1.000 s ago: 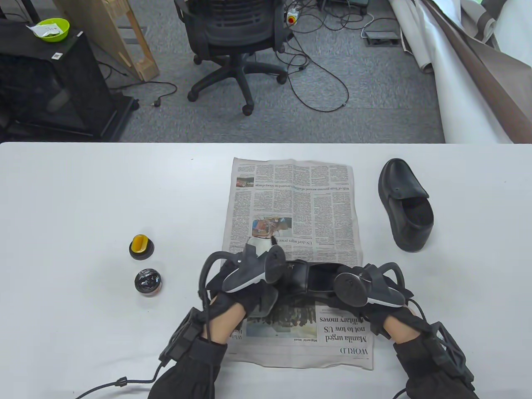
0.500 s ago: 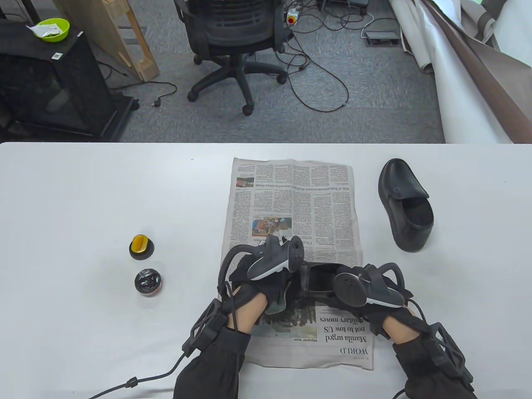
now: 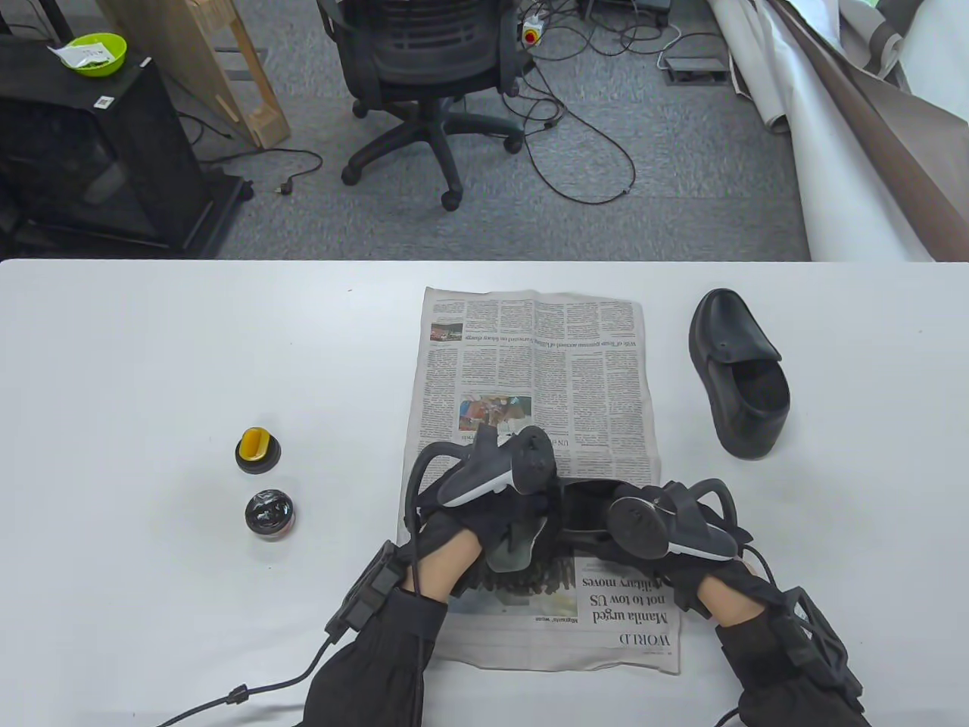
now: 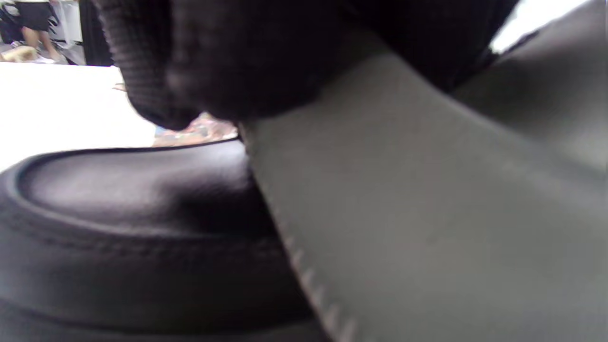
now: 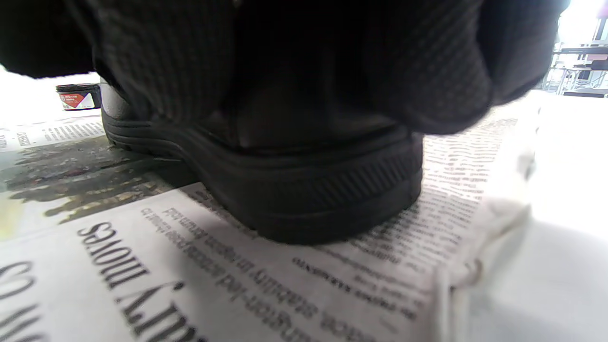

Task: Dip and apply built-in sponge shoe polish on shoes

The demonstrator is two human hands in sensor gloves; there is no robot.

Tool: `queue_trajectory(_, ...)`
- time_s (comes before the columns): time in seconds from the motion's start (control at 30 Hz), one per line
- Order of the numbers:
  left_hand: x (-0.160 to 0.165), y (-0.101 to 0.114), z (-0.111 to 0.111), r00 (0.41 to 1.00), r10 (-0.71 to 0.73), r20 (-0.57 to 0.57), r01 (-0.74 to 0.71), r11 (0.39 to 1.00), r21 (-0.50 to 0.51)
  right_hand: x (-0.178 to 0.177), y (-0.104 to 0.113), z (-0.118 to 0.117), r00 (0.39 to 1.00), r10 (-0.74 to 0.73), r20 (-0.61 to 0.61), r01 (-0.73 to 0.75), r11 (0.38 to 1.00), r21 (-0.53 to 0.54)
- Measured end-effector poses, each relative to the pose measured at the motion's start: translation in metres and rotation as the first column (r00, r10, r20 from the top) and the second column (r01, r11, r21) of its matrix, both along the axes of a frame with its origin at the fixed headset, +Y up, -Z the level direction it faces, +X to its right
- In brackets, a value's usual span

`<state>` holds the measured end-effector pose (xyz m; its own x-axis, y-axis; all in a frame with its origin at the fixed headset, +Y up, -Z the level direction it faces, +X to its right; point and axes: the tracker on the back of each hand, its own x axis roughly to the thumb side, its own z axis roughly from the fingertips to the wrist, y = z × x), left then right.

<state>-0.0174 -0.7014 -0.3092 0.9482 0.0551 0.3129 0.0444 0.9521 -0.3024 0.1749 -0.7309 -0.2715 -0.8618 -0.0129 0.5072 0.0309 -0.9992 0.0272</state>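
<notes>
A black shoe (image 3: 579,511) lies across the near part of the newspaper (image 3: 530,363). My left hand (image 3: 503,530) holds a flat grey pad (image 3: 511,553) against the shoe's toe end. In the left wrist view the grey pad (image 4: 427,213) lies on the shoe's upper (image 4: 118,228), with gloved fingers (image 4: 228,57) curled over its top. My right hand (image 3: 651,530) grips the shoe's heel; the right wrist view shows its fingers (image 5: 285,71) wrapped over the heel (image 5: 308,199). The open polish jar (image 3: 269,513) and its yellow-sponge lid (image 3: 257,449) stand on the left.
A second black shoe (image 3: 738,379) stands on the bare table right of the newspaper. The polish jar (image 5: 78,96) shows small beyond the shoe in the right wrist view. An office chair (image 3: 431,68) and cables are on the floor beyond the far edge.
My left hand has slid to the right along the shoe with the grey pad, its forearm swinging in from the left. The right hand and shoe have stayed put.
</notes>
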Motion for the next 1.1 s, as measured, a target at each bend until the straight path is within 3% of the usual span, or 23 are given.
queue_trajectory(0.07, -0.004, -0.001, -0.003, 0.999, -0.026, -0.027, 0.025, 0.999, -0.031, 0.0, 0.0, 0.0, 1.0, 0.0, -0.002, 0.0, 1.0, -0.002)
queue_trajectory(0.13, -0.014, -0.004, -0.006, 0.982, -0.177, -0.063, 0.175, 0.984, -0.047, 0.0, 0.0, 0.0, 1.0, -0.001, -0.002, 0.001, 1.0, -0.002)
queue_trajectory(0.27, -0.034, -0.005, -0.013, 0.943, -0.299, -0.145, 0.292, 0.954, -0.069, 0.0, 0.0, 0.0, 1.0, -0.001, -0.002, 0.001, 1.0, -0.007)
queue_trajectory(0.4, -0.041, 0.002, -0.013, 0.855, -0.473, -0.215, 0.486, 0.874, 0.008, 0.0, 0.0, 0.0, 1.0, 0.002, 0.0, -0.002, 1.0, -0.005)
queue_trajectory(0.43, -0.04, 0.005, -0.012, 0.857, -0.468, -0.217, 0.487, 0.873, 0.039, 0.0, 0.0, -0.001, 1.0, 0.001, -0.003, -0.001, 1.0, -0.009)
queue_trajectory(0.5, -0.036, 0.009, -0.011, 0.921, -0.359, -0.153, 0.375, 0.923, 0.085, 0.0, 0.0, -0.001, 1.0, -0.002, -0.004, 0.002, 1.0, -0.012)
queue_trajectory(0.57, -0.028, 0.011, -0.01, 0.989, -0.108, -0.099, 0.115, 0.991, 0.065, 0.0, 0.0, -0.001, 1.0, -0.001, -0.003, 0.001, 1.0, -0.009)
queue_trajectory(0.63, -0.009, 0.009, -0.01, 0.997, 0.081, -0.003, -0.081, 0.996, 0.022, 0.0, 0.0, -0.001, 1.0, -0.002, -0.005, 0.002, 1.0, -0.009)
queue_trajectory(0.67, -0.004, 0.009, -0.01, 0.995, 0.1, 0.019, -0.1, 0.995, 0.007, 0.0, 0.0, -0.001, 1.0, -0.003, -0.006, 0.003, 1.0, -0.01)
queue_trajectory(0.8, 0.012, 0.001, -0.015, 0.999, 0.019, 0.033, -0.019, 1.0, -0.015, -0.001, 0.0, -0.001, 1.0, -0.002, -0.006, 0.002, 1.0, -0.009)
queue_trajectory(0.9, 0.006, -0.004, -0.018, 1.0, 0.01, -0.002, -0.01, 0.998, -0.061, -0.001, 0.0, -0.002, 1.0, -0.001, -0.008, 0.001, 1.0, -0.01)
queue_trajectory(1.0, -0.005, -0.009, -0.022, 0.993, -0.115, -0.035, 0.113, 0.992, -0.051, -0.001, 0.0, -0.001, 1.0, 0.0, -0.006, 0.0, 1.0, -0.01)
queue_trajectory(1.1, -0.019, -0.012, -0.025, 0.992, -0.104, -0.067, 0.098, 0.991, -0.089, -0.001, 0.0, -0.002, 1.0, 0.002, -0.006, -0.002, 1.0, -0.01)
